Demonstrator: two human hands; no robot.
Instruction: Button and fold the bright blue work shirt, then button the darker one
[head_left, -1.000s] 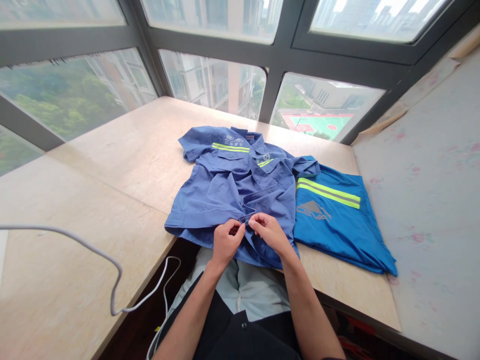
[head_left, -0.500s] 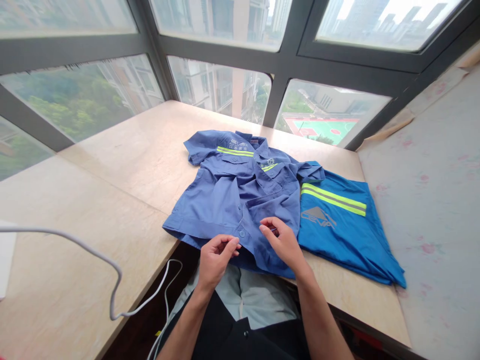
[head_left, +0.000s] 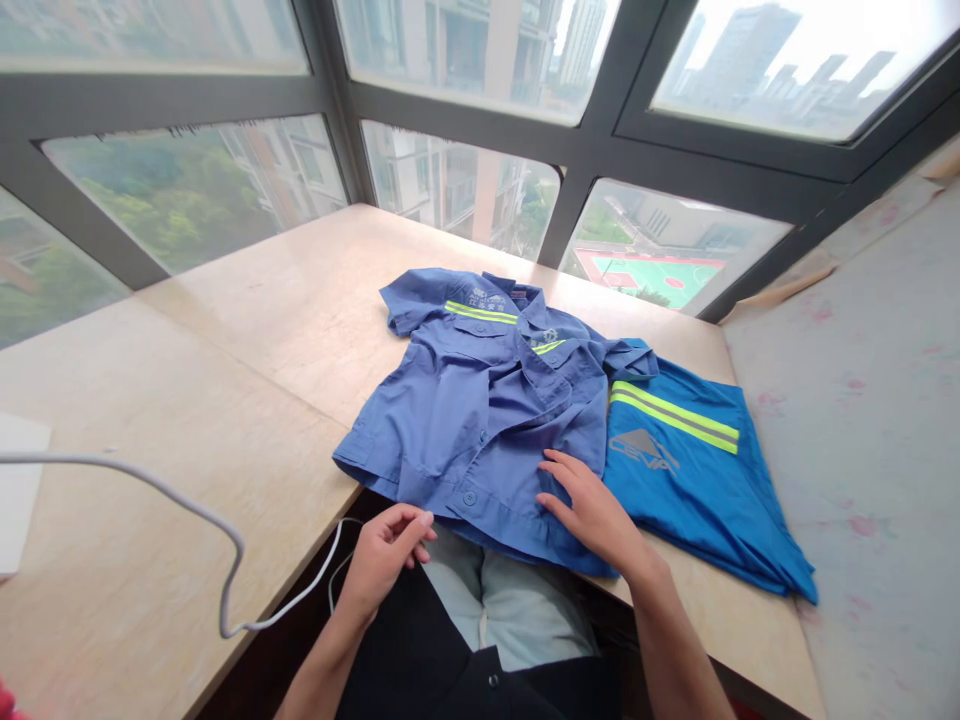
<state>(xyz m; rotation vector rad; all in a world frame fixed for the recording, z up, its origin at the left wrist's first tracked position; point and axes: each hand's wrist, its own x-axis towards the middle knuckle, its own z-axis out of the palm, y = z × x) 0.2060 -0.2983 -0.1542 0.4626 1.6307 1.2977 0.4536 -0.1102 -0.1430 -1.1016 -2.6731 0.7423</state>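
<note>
A dark blue work shirt (head_left: 465, 410) with yellow-green reflective strips lies front up on the beige window-side table (head_left: 225, 400), its hem hanging over the near edge. My right hand (head_left: 589, 505) rests flat on the shirt's lower right front, fingers stretched out. My left hand (head_left: 386, 550) hovers just below the hem at the table edge, fingers loosely curled, with nothing visible in it. A small button (head_left: 469, 497) shows on the placket between the hands.
A brighter blue folded garment (head_left: 690, 470) with reflective stripes and a grey logo lies to the right of the shirt. A white cable (head_left: 187, 510) loops over the left of the table and hangs down. Window frames run along the far edge.
Both hands let go of the button area at the hem. The left hand dropped back below the table edge; the right hand opened and laid flat on the shirt. The view tilted upward.
</note>
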